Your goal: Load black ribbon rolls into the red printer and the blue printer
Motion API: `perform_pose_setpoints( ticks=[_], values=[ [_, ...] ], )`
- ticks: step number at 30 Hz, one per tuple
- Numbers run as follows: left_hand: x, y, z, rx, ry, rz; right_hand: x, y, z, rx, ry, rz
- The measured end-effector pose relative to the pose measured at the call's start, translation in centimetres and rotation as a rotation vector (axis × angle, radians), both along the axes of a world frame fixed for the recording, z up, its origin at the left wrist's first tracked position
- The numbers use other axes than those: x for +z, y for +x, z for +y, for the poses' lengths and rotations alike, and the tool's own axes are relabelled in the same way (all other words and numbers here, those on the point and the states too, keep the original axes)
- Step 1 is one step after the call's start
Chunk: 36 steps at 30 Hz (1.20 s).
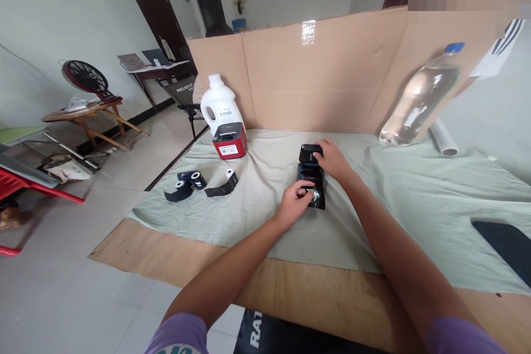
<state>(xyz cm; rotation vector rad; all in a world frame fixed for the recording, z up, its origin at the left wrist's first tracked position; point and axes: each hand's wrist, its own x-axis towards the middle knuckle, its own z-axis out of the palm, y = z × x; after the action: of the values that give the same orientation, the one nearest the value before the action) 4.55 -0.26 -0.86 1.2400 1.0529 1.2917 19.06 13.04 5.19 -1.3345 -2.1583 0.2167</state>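
A small black device (312, 154), which looks like a portable roll printer with its lid raised, rests on the pale green cloth ahead of me. From it a glossy black strip (318, 200) runs down towards me. My left hand (295, 199) has its thumb and fingers closed at the strip's left side. My right hand (332, 159) grips the right edge of the raised lid. Both hands partly hide the device, and its inside is too dark to make out.
Several rolls with black strips (182, 191) lie to the left. Behind them stand a red-and-black box-shaped device (230, 146) and a white jug (219, 99). A large water bottle (423, 97) leans against the cardboard screen (319, 77). A dark flat object (504, 246) lies at right.
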Motion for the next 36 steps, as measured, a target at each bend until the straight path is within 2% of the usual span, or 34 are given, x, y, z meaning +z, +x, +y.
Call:
perform_pose_setpoints(
  ticks=[5,9,14,20,24,27,29,30,31,34,36],
  values=[
    [0.3,-0.3,-0.2,-0.022,-0.025,-0.03,1.5,1.3,-0.4,0.167,-0.118,-0.097],
    [0.3,-0.4,-0.2,-0.024,-0.048,-0.04,2.5,1.5,-1.7,0.247,-0.307,-0.184],
    [0.2,-0.3,0.0,-0.029,-0.035,-0.043,1.9,1.1,-1.8,0.103,-0.349,-0.11],
    [0.0,-0.3,0.0,-0.045,-0.039,-0.045,0.7,0.8,-0.9,-0.035,-0.672,0.033],
    [-0.1,-0.2,0.0,-0.04,-0.009,-0.067,0.1,0.7,-1.3,-0.122,-0.766,0.12],
    [-0.3,-0.7,0.4,0.097,0.084,-0.059,-1.1,0.7,-2.3,-0.157,-0.71,0.238],
    [-0.6,-1.7,1.1,0.236,0.175,0.051,-2.1,0.6,-3.0,-0.19,-0.66,0.339],
    [-0.7,-2.4,1.6,0.264,0.216,0.145,-2.5,0.5,-3.2,-0.21,-0.637,0.381],
    [-0.9,-3.1,2.1,0.232,0.243,0.248,-2.9,0.3,-3.4,-0.229,-0.611,0.414],
    [-1.2,-5.3,3.2,-0.091,0.245,0.448,-3.7,-0.3,-3.8,-0.259,-0.534,0.479],
    [-1.3,-6.2,3.5,-0.207,0.246,0.546,-3.8,-0.7,-4.2,-0.256,-0.502,0.522]
  ],
)
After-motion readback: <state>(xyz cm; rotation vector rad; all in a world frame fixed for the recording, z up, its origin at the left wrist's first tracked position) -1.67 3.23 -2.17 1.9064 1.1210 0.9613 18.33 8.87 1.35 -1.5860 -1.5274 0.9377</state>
